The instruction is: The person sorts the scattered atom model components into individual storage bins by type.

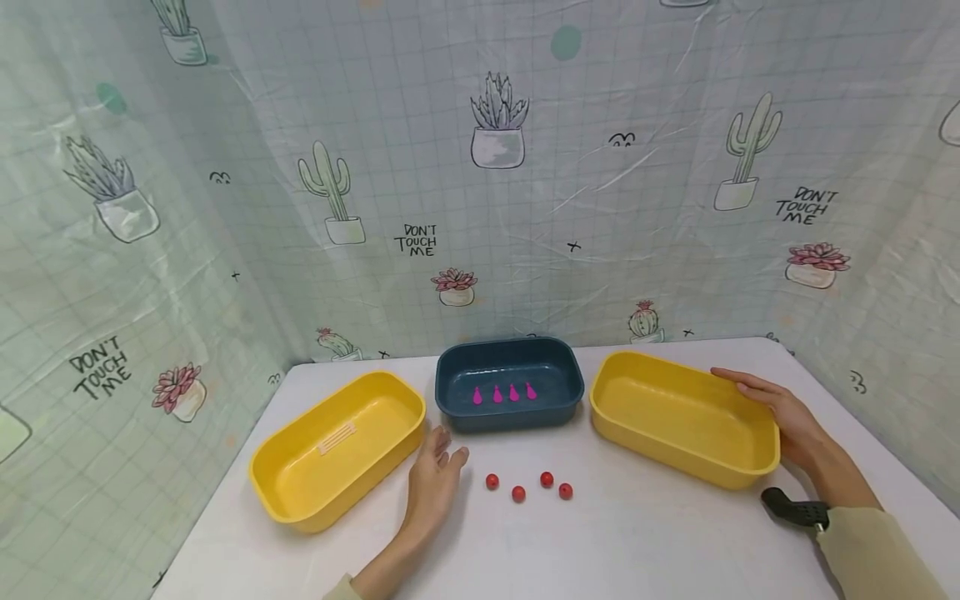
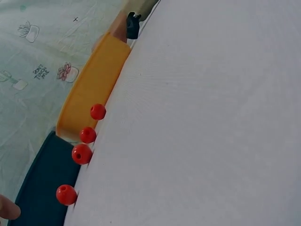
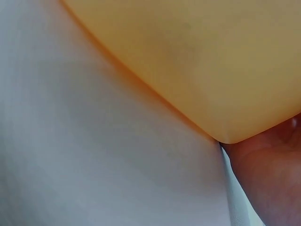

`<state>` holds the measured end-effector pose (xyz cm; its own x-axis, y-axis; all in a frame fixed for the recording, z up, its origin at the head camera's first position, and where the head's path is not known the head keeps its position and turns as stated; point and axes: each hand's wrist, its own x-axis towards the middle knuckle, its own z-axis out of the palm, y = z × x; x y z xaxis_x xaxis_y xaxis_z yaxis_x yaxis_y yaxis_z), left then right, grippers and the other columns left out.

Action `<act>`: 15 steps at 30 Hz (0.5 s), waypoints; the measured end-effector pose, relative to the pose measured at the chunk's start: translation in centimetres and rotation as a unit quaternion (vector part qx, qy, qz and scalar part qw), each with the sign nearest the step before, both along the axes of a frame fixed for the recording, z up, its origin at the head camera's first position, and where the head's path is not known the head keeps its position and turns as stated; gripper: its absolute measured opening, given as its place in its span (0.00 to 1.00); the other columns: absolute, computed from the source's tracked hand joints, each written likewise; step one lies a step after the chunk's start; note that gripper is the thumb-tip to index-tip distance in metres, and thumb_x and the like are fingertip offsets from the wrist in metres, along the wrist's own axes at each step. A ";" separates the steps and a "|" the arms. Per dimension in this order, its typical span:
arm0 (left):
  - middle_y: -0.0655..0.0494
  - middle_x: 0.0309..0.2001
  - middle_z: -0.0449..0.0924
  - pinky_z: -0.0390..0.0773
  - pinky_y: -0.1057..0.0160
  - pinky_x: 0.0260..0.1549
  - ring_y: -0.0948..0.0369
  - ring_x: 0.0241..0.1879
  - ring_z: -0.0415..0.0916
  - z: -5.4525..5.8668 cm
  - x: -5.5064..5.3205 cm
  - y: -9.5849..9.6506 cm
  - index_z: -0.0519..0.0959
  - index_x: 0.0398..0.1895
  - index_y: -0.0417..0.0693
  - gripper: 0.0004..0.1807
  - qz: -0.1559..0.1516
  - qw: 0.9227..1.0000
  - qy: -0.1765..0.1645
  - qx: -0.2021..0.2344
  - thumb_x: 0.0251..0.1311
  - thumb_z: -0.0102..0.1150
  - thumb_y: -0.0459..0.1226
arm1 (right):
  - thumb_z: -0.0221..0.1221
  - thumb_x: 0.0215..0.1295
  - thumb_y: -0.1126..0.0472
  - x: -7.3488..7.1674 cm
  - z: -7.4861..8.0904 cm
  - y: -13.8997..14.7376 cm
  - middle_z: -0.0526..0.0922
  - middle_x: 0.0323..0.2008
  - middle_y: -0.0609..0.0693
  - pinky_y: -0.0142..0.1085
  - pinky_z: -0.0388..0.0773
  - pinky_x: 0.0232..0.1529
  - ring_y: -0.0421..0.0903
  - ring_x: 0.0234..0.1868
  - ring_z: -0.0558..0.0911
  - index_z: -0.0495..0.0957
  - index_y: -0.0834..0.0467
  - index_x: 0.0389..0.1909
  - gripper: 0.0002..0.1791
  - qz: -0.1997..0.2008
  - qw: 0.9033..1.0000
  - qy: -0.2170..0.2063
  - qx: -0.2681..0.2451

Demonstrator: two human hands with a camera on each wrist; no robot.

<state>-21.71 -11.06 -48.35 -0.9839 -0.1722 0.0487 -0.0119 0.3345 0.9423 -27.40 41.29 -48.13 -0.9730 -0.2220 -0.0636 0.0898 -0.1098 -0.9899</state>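
My left hand (image 1: 435,487) is just above the white table, fingers loosely bent and holding nothing. It is close to the right end of the left yellow bin (image 1: 300,521); whether they touch I cannot tell. Several red beads (image 1: 518,494) lie to its right, also seen in the left wrist view as red beads (image 2: 82,154). My right hand (image 1: 791,421) rests along the outer right end of the other yellow bin (image 1: 675,454), fingers stretched along its far side. In the right wrist view that yellow bin (image 3: 202,61) fills the top, against the hand (image 3: 273,174).
A dark blue bin (image 1: 510,419) stands at the back middle, with several pink drop-shaped pieces (image 1: 497,394) inside. Pale thin strips (image 1: 337,438) lie in the left yellow bin. A patterned curtain (image 1: 525,208) rises behind and beside the table (image 1: 615,550).
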 end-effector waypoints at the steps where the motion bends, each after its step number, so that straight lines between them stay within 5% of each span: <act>1: 0.38 0.69 0.74 0.71 0.45 0.70 0.43 0.69 0.73 -0.1 0.0 0.0 0.65 0.73 0.34 0.31 0.008 1.000 0.002 -0.004 0.70 0.57 0.38 | 0.43 0.84 0.53 0.0 0.0 0.0 0.80 0.59 0.23 0.28 0.83 0.54 0.29 0.56 0.83 0.67 0.43 0.77 0.25 -0.001 1.000 0.001 0.002; 6: 0.46 0.60 0.81 0.82 0.50 0.60 0.53 0.56 0.81 -0.5 -0.1 -0.2 0.76 0.63 0.42 0.22 -0.012 1.000 -0.007 -0.004 0.68 0.61 0.38 | 0.44 0.84 0.52 0.0 0.3 -0.1 0.80 0.60 0.23 0.28 0.82 0.56 0.30 0.57 0.83 0.65 0.44 0.78 0.25 0.004 1.000 0.007 0.004; 11: 0.51 0.53 0.85 0.83 0.59 0.54 0.58 0.52 0.81 -0.8 -0.8 -0.7 0.82 0.57 0.47 0.18 -0.104 0.994 -0.014 -0.009 0.67 0.65 0.42 | 0.42 0.84 0.54 -0.1 0.6 0.0 0.80 0.61 0.25 0.29 0.83 0.56 0.31 0.58 0.83 0.66 0.45 0.78 0.25 0.013 1.000 0.012 -0.006; 15: 0.52 0.50 0.86 0.82 0.69 0.48 0.60 0.47 0.82 -0.8 -1.3 -1.7 0.84 0.54 0.48 0.17 -0.189 0.981 0.000 -0.033 0.65 0.67 0.43 | 0.42 0.85 0.54 -0.1 0.6 0.1 0.81 0.60 0.25 0.29 0.83 0.55 0.31 0.57 0.83 0.66 0.46 0.77 0.25 0.015 1.000 0.011 -0.010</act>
